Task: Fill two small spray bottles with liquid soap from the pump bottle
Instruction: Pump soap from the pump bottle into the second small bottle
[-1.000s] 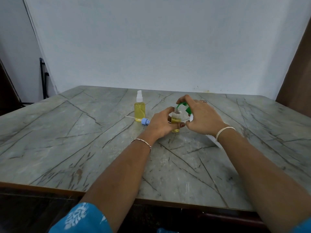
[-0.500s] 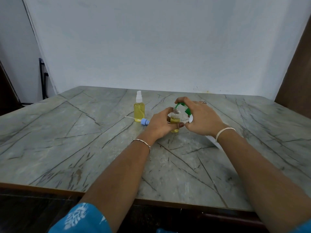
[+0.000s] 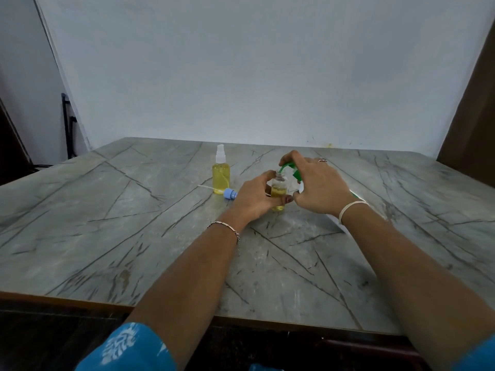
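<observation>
Scarcely anything moved: right hand (image 3: 318, 186) stays curled over the green pump head (image 3: 290, 167), spout over the half-full spray bottle (image 3: 278, 190) that left hand (image 3: 254, 196) grips upright on the worktop (image 3: 134, 236); second fill underway, likely needing more presses, then the blue cap (image 3: 231, 194).

Light is soft, even and rather dim, with a cool blue-grey cast over the wall (image 3: 241, 76) and table (image 3: 107, 223). Shadows are faint, with only a soft one under the arms (image 3: 192, 263). Below the table's front edge all goes near black. Straight edges bow toward the corners. The centre is sharp, the bottle (image 3: 278, 187) and green pump (image 3: 288, 165) clear. The sleeves (image 3: 126, 346) look soft.
</observation>
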The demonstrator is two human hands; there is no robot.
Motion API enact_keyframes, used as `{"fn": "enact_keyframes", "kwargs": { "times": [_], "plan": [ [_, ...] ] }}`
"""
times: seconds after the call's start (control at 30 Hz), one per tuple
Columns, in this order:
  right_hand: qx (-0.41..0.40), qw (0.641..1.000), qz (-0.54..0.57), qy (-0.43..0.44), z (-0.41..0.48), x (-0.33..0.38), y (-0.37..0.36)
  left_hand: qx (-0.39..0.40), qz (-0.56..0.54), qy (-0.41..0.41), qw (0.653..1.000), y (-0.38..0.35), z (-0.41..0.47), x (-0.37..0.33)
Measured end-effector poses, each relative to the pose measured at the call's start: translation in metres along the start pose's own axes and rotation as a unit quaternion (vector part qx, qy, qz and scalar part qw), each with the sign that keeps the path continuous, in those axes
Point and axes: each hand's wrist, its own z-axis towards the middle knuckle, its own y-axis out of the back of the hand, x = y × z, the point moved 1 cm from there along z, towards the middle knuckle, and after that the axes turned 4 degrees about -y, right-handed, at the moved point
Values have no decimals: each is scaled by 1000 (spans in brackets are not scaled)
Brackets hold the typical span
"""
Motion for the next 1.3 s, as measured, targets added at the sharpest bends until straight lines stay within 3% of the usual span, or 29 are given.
{"fn": "enact_keyframes", "kwargs": {
  "times": [1.3],
  "plan": [
    [5,1000,-17,10,-4,1,2,-2,-19,15,1000,0,3,5]
  ]
}}
